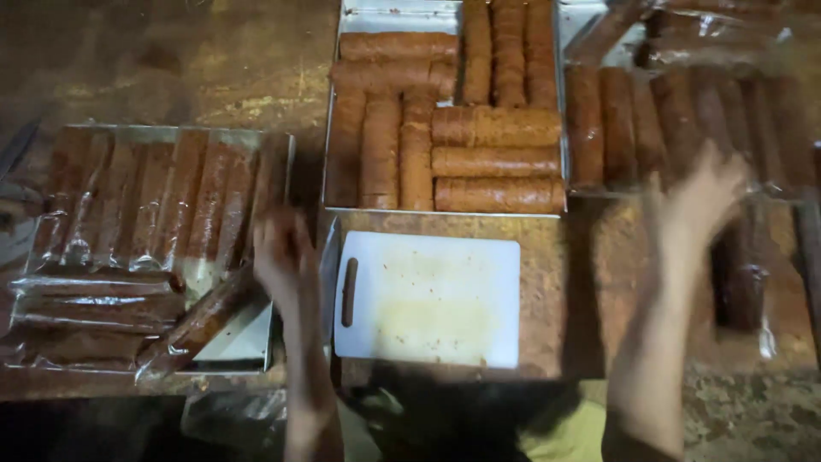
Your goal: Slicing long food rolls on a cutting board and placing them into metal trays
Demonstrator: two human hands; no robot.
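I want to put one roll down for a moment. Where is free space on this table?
The white cutting board below the middle tray is bare. The wooden table at far left, above the left tray, is also free. All three trays are crowded with rolls; the right hand is over the right tray.

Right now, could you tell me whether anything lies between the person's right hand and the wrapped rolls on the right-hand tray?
Nothing visible does. The right hand reaches over the near edge of the wrapped rolls on that tray, with only their clear plastic film over them. The hand is motion-blurred, so I cannot tell whether it touches them.
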